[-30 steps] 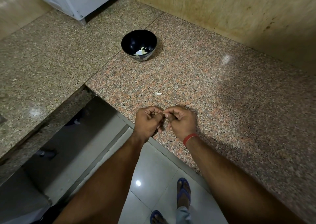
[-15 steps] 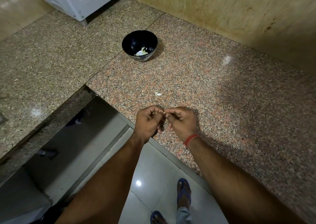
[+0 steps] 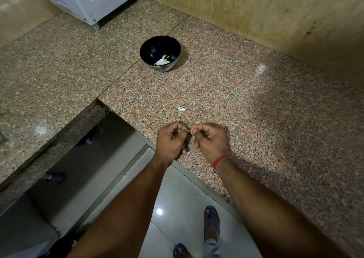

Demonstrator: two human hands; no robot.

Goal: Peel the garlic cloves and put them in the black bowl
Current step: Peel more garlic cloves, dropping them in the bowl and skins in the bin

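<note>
Over the front edge of the speckled pink granite counter (image 3: 246,100), the left hand (image 3: 171,142) and right hand (image 3: 211,142), both curled, pinch a tiny pale garlic clove (image 3: 191,130) between their fingertips, with the round black bowl (image 3: 160,53) well apart toward the back, holding pale peeled pieces.

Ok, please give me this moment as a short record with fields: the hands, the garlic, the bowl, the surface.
left hand: left hand curled, pinching a small pale piece together with the right hand
right hand: right hand curled, red band on the wrist
held piece: garlic piece, too small to tell if peeled
bowl: black bowl upright, pale pieces inside
counter: granite counter, one pale scrap lying between bowl and hands
</note>
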